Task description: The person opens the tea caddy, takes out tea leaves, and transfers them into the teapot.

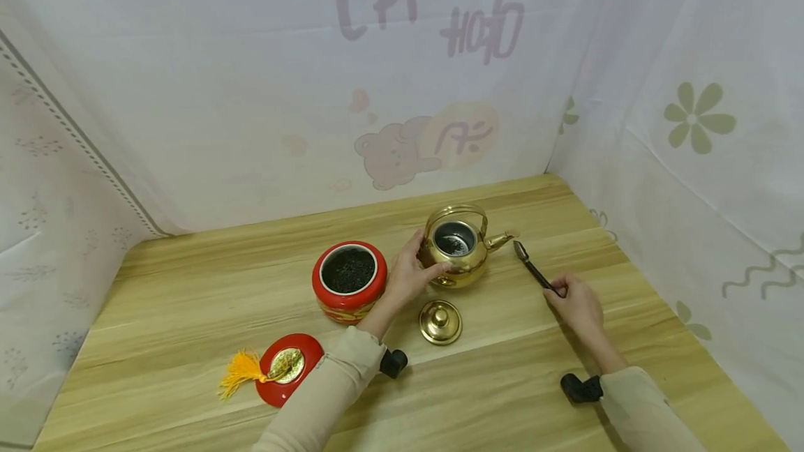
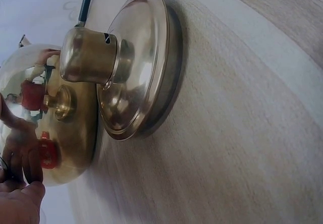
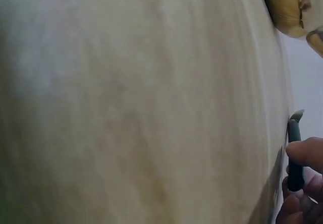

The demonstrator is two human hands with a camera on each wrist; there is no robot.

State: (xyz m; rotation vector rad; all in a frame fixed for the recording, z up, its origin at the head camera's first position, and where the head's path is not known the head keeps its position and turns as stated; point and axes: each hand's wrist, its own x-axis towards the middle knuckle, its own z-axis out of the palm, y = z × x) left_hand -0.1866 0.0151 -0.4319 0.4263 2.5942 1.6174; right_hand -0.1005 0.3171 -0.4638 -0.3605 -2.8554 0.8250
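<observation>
My left hand (image 1: pixel 411 274) holds the side of a brass teapot (image 1: pixel 467 270), thumb in front of its round body. The teapot stands uncovered, its hoop handle up and spout toward the right; the inside looks dark with some shine. Its round brass lid (image 1: pixel 441 323) lies knob up on the table in front of it, seen large in the left wrist view. My right hand (image 1: pixel 578 304) pinches the dark handle of a slim tea scoop (image 1: pixel 532 267), whose tip points up-left toward the spout. In the right wrist view the thumb (image 3: pixel 307 152) presses on the handle.
Left of the teapot stands a red jar (image 1: pixel 320 291) filled with dark loose tea leaves (image 1: pixel 348 270). Its red lid (image 1: pixel 308 347), with a gold disc and yellow tassel (image 1: pixel 241 372), lies nearer the front left. Printed cloth walls (image 1: pixel 251 124) enclose the wooden table (image 1: pixel 502 382).
</observation>
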